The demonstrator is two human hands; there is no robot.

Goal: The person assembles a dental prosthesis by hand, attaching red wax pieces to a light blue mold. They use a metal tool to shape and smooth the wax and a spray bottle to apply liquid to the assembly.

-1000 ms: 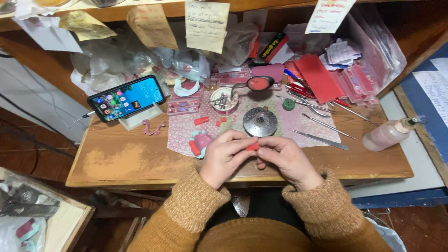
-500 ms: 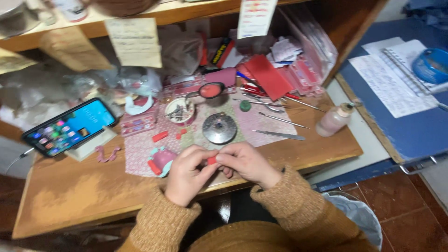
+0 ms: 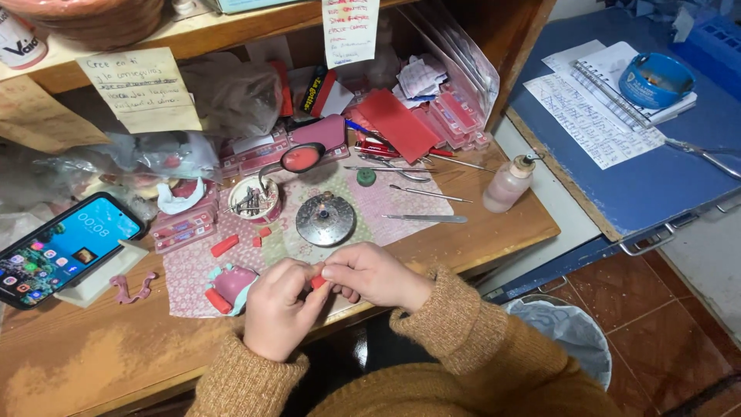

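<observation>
A small piece of red wax is pinched between the fingertips of the left hand and the right hand, held at the near edge of the wooden desk; the fingers of both hands are curled closely about it, so that only a sliver of red is seen and its full shape cannot be made out. Both wrists are covered by ribbed mustard knit cuffs. Just beyond the hands a pink patterned cloth is spread, on which a round, dull metal disc with a central knob is set. Loose red wax sticks are scattered to its left, beside a pink moulded form. Slender steel instruments are laid to the right, near a small translucent bottle of pinkish liquid. A lit smartphone is propped at the far left, its lower corner cut off by the picture's edge. The clutter under the shelf is partly veiled by crumpled clear plastic.
</observation>
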